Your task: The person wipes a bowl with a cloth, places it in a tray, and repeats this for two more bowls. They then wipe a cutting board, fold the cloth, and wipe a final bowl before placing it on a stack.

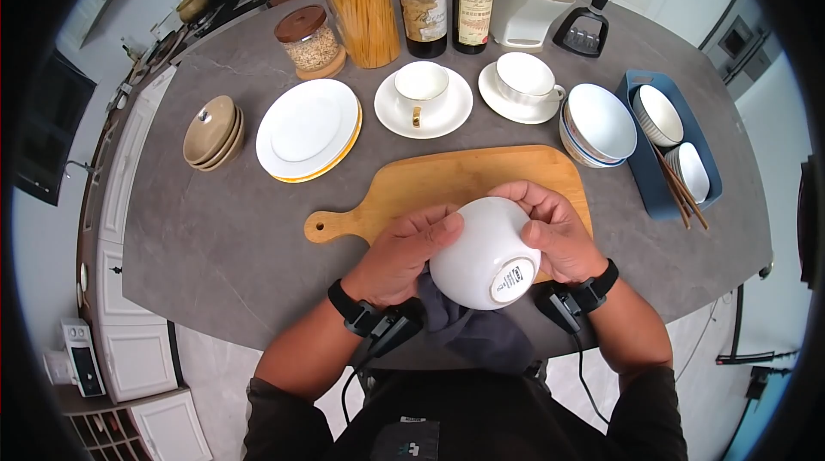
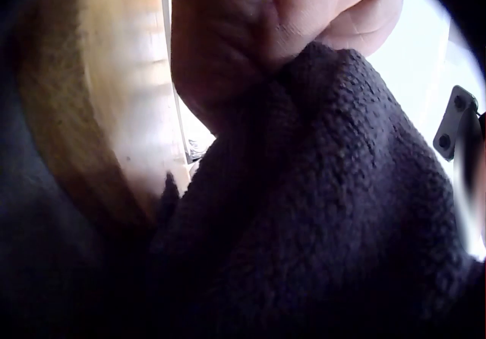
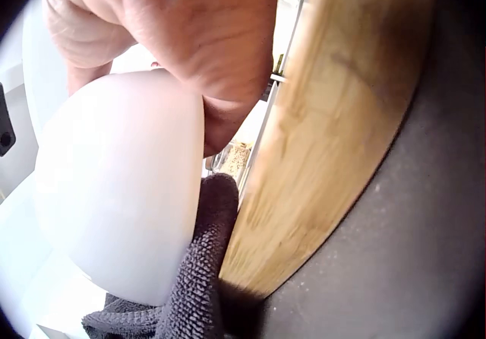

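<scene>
Dark cloth (image 1: 481, 339): hangs under the white bowl (image 1: 483, 250).
White bowl: tipped between both hands, bottom showing.
Left hand (image 1: 402, 256): clamped on the bowl, cloth bunched there too.
Right hand (image 1: 563, 242): clamped on the bowl's other side.
Wooden board (image 1: 455, 176): flat on the gray table (image 1: 232, 246).
Spaghetti jar (image 1: 361, 14): far back, beside a dark bottle (image 1: 424, 10).

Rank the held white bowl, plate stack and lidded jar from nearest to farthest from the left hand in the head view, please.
From the left hand:
1. White bowl: in its grip, on its right.
2. Plate stack: ahead, to its left.
3. Lidded jar: behind that stack, farther back.
</scene>
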Demonstrator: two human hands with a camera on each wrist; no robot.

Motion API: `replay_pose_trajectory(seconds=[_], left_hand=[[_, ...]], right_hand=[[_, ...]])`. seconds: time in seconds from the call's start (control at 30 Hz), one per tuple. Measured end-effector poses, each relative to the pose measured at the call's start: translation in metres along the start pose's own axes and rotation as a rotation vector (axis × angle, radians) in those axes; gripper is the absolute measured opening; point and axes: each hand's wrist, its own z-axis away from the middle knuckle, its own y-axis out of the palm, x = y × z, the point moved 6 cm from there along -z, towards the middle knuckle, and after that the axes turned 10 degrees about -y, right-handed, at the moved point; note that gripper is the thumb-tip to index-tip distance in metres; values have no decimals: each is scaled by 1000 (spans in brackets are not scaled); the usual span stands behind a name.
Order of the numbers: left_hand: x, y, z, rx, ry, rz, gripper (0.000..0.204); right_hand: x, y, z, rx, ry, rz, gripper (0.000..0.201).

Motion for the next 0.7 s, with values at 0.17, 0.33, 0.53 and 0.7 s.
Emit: replay_pose_trajectory(seconds=[0.17, 0.33, 0.53, 0.7], left_hand=[[-7, 6, 3, 1, 84, -27, 45], [-17, 15, 3, -13, 244, 25, 54], [-11, 17, 5, 98, 191, 66, 53], [-2, 2, 2, 48, 67, 18, 47]], right_hand=[[1, -4, -1, -37, -26, -11, 66], [1, -11, 0, -145, -49, -70, 66], [1, -12, 2, -101, -79, -52, 63], [0, -8, 1, -86, -57, 28, 62]])
